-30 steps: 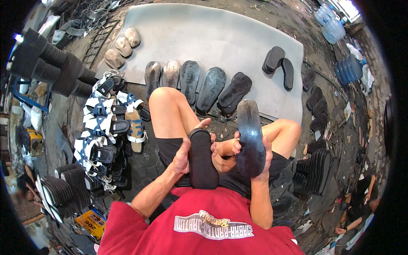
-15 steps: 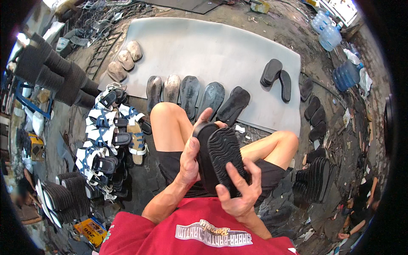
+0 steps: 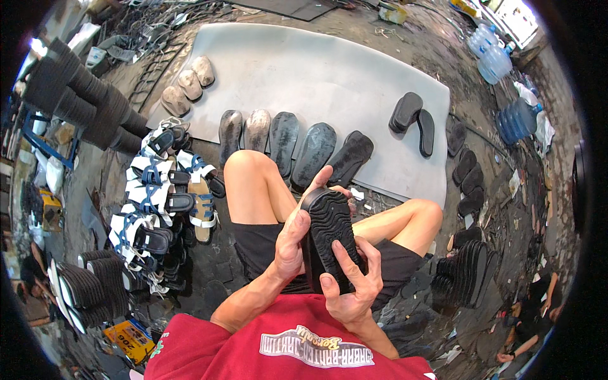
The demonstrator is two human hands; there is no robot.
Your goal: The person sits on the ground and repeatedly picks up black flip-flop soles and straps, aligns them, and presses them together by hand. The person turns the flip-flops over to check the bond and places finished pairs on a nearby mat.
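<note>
A black shoe sole (image 3: 330,218) with a wavy tread faces up above my lap, lying over another dark sole-shaped piece whose edge shows along its left side. My left hand (image 3: 292,244) grips the pair from the left, its thumb along the side and its other fingers partly hidden behind. On the lower half of the tread, my right hand (image 3: 356,282) presses its fingertips, with the thumb at the near end. Beyond my knees, several dark, worn foot-shaped forms (image 3: 283,142) stand in a row at the grey sheet's near edge.
The large grey sheet (image 3: 304,76) carries pale foot-shaped forms (image 3: 190,84) at left and black soles (image 3: 406,111) at right. Strapped sandals (image 3: 152,206) pile up on my left, near stacked soles (image 3: 101,288). More soles (image 3: 465,272) stand on my right. Water jugs (image 3: 494,60) sit far right.
The treaded sole has shifted left over the piece beneath, so the two lie more nearly in line. Both hands stay on them, and the right fingers have moved slightly.
</note>
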